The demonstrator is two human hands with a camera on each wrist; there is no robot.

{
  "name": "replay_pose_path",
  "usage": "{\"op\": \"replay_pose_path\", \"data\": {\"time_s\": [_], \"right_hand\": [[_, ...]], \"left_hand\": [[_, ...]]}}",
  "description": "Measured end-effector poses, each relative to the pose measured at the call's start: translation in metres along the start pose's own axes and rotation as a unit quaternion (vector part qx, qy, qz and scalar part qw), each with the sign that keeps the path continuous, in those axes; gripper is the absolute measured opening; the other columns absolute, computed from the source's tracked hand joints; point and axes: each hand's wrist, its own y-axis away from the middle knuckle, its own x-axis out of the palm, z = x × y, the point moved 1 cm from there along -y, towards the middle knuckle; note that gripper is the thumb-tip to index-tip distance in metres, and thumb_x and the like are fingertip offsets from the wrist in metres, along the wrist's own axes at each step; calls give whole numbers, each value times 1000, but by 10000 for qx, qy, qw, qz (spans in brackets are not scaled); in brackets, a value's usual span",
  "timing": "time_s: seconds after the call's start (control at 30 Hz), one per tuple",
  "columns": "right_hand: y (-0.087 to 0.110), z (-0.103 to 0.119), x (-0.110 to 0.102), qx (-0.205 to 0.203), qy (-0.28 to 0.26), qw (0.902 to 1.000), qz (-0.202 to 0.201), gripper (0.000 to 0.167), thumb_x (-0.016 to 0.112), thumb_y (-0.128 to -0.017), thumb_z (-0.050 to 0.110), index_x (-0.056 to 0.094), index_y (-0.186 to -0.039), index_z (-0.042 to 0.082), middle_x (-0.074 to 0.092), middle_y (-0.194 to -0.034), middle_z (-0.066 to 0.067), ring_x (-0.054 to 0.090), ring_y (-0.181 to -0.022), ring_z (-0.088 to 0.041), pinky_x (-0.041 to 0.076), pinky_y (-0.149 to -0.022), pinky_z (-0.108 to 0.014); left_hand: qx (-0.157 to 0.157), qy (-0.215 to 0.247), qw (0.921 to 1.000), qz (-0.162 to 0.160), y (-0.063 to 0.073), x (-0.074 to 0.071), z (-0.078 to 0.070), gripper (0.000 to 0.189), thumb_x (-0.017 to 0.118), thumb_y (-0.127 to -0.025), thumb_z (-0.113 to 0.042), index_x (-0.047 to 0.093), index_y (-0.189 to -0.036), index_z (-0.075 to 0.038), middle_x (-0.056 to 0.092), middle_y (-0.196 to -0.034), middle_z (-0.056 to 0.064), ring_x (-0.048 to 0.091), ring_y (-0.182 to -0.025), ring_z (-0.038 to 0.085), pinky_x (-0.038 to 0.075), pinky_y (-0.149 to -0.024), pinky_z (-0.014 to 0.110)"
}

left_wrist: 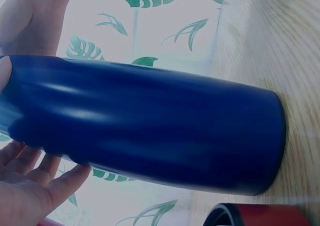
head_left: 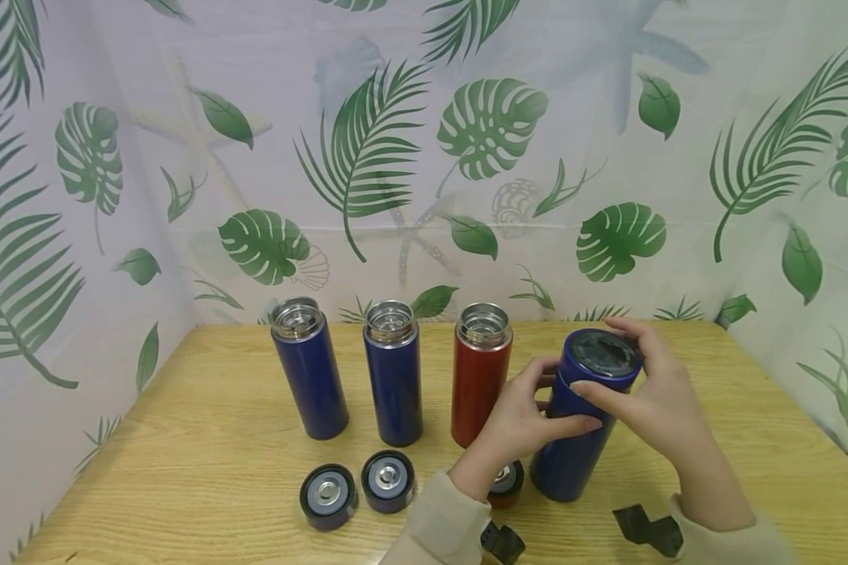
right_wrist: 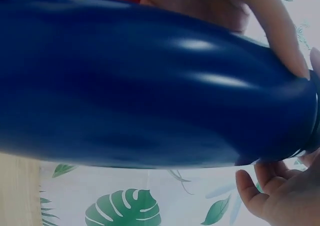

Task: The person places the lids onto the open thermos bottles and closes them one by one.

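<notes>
Looking from the head, we see the left hand (head_left: pixel 519 412) wrapped around the capped blue bottle (head_left: pixel 568 463), thumb across its near side, while the right hand (head_left: pixel 653 396) holds the blue lid (head_left: pixel 603 353) on top between its thumb and fingers. The bottle stands on the table (head_left: pixel 205 439), right of the open red bottle (head_left: pixel 475 392) and nearer to us. Most of both hands' fingers are hidden behind the bottle or lid. We lose part of the red bottle behind the left hand, and the left wrist covers much of the red lid (head_left: pixel 506 480). Both sleeves (head_left: pixel 447 510) run off the bottom edge. The left wrist view cuts off the bottle's top; the right wrist view cuts off its base and most of the lid.

We can make out only reflections on the lid's dark, glossy disc, and cannot tell whether it bears a mark. We read no lettering on the visible side of the bottle, or on the two open blue bottles (head_left: pixel 396 392) farther left, whose two upturned lids (head_left: pixel 389 480) lie before them.
</notes>
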Motion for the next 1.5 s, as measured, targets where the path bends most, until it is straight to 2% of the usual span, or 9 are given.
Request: {"op": "replay_pose_path", "data": {"time_s": [0.13,0.33,0.57,0.7,0.83,1.03,1.23,1.37,1.5], "right_hand": [[0,-3,0,-530,-610,9966,150,68,67,-72,-6,32,-130,-3,44,-118,-14,43,-104,-5,34,-90,-19],[-1,-9,-2,-1416,-2176,9634,669,68,52,-74,-21,21,-133,-8,42,-128,-3,44,-112,-9,33,-89,-13],[-1,-6,0,-715,-500,9960,-164,77,71,-65,-10,34,-131,2,48,-113,-1,43,-103,-1,31,-86,-13],[0,-3,3,-392,281,9977,-470,77,79,-61,2,40,-127,3,48,-108,-8,39,-97,-1,31,-76,-19],[0,-5,1,-822,-181,9963,-161,69,70,-68,-5,36,-128,-1,47,-114,-6,41,-100,-2,33,-81,-14],[0,-9,-4,-1470,-1504,9765,475,67,53,-75,-17,25,-133,-3,45,-125,-2,44,-110,-8,30,-91,-14],[1,-5,-4,-789,-596,9951,-1,74,66,-70,-11,30,-134,3,49,-116,-3,44,-104,-1,31,-88,-14],[1,-3,0,-210,176,9990,-364,78,77,-65,3,37,-131,7,50,-109,-11,42,-99,-6,35,-85,-36],[0,-4,1,-325,130,9986,-395,76,76,-64,0,38,-129,3,48,-112,-11,40,-100,-9,35,-84,-41]], "left_hand": [[-130,-52,9999,-17,0,0,-1,58,74,-72,-20,45,-121,-26,51,-113,-13,47,-103,2,43,-81,23],[-170,-110,9998,-28,0,-2,-1,59,74,-72,-22,44,-122,-26,51,-115,-12,47,-104,3,44,-80,23],[-100,-91,9999,-50,0,-1,0,58,74,-72,-20,45,-122,-24,51,-114,-12,47,-104,2,44,-80,23],[-46,-134,9999,-75,0,-1,0,57,75,-71,-19,46,-121,-23,52,-112,-12,47,-103,2,44,-80,23],[-115,-132,9998,-74,0,0,0,58,75,-71,-21,45,-121,-25,52,-112,-12,48,-102,3,44,-79,23],[-188,-146,9997,-50,1,0,0,58,74,-72,-23,44,-122,-26,51,-114,-12,48,-104,3,44,-80,22],[-148,-189,9997,-75,0,0,-1,58,75,-72,-22,45,-122,-25,51,-114,-12,47,-103,2,44,-80,22],[-42,-210,9997,-83,0,1,-1,58,75,-71,-20,45,-121,-22,52,-113,-11,47,-103,2,43,-80,22],[-89,-220,9997,-92,0,1,-1,58,75,-72,-21,45,-121,-23,51,-113,-12,47,-104,3,43,-80,23]]}}
